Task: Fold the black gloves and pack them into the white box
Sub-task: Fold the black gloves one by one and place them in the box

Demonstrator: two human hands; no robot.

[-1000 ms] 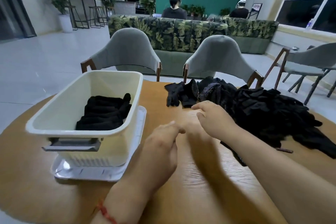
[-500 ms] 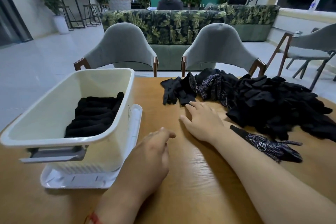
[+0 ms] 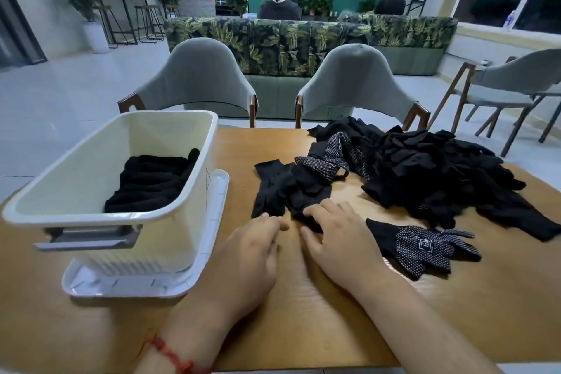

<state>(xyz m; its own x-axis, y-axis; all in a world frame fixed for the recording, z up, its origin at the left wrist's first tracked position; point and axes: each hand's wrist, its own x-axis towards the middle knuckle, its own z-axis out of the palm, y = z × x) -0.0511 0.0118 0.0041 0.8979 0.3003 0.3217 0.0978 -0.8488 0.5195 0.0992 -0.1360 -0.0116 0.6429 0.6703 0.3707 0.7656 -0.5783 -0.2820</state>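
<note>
Head cam, single view. Both hands are low and centre on the wooden table (image 3: pixel 318 328), side by side and almost touching.

Right hand (image 3: pixel 340 237) is on the near edge of a small bunch of gloves (image 3: pixel 285 188). Its fingers curl down onto the fabric, the thumb comes in from the side, and black cloth is pinched between them. Left hand (image 3: pixel 252 252) is just beside it with its back toward me and fingers curled in together. The tips reach the bunch's near-left corner, but I can't tell whether they hold any of it. There's a red string (image 3: pixel 170 355) on the left wrist.

The bunch lies fairly flat between the white box (image 3: pixel 91 170) and the big pile of gloves (image 3: pixel 440 170). It's apart from the box, and its far right side runs into the pile through a couple of dotted ones. One dotted glove (image 3: pixel 425 247) lies alone, dotted side up, just right of my right forearm and near the pile's front edge – fingers pointing right.

The white box is on the left of the table, standing on a flat white tray (image 3: pixel 217 222), with its grey handle (image 3: pixel 91 238) facing me. Folded gloves (image 3: pixel 151 182) are stacked inside toward the right wall — the near wall hides the floor in front of them.

Behind the table are grey chairs (image 3: pixel 197 76), a leaf-print sofa (image 3: pixel 273 45), and two people (image 3: pixel 279 6) seated with their backs to me.
</note>
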